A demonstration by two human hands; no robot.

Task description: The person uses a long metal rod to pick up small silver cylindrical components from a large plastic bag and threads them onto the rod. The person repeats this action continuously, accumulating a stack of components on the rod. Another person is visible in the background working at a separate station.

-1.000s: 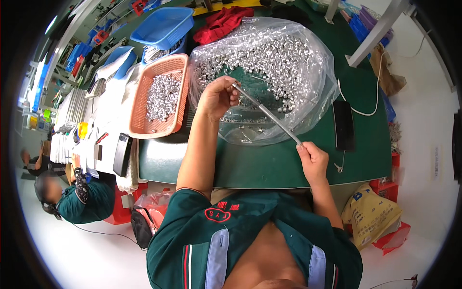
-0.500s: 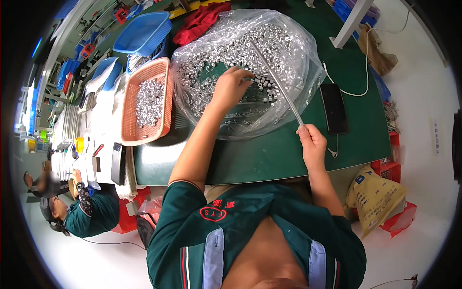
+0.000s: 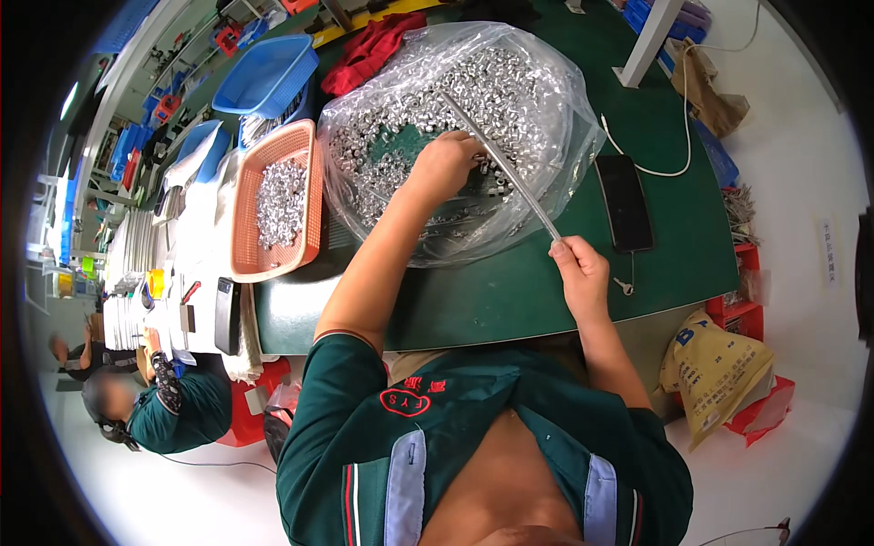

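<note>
A long, thin metal rod [image 3: 510, 173] slants across a clear plastic bag [image 3: 583, 91] on the green table. My right hand [image 3: 581, 270] is closed round the rod's near end, at the bag's front right. Over the bag's middle, my left hand [image 3: 444, 166] has its fingers bent and drawn together close beside the rod. What lies between those fingertips is hidden or too small to make out. Inside the bag is a wide heap of small silvery metal pieces [image 3: 519, 77], tube-like in shape. Several darker-looking ones lie under the rod near my left fingertips.
An orange basket [image 3: 314, 209] with more small metal pieces stands left of the bag. Behind it are a blue basket [image 3: 264, 77] and a red cloth [image 3: 373, 50]. A phone [image 3: 625, 205] and white cable [image 3: 678, 177] lie at the right. Another person [image 3: 182, 405] sits at the left.
The rod's far end has swung left and nearer, toward my left hand. My right hand has shifted slightly left. My left fingertips are now lower, closer to the rod.
</note>
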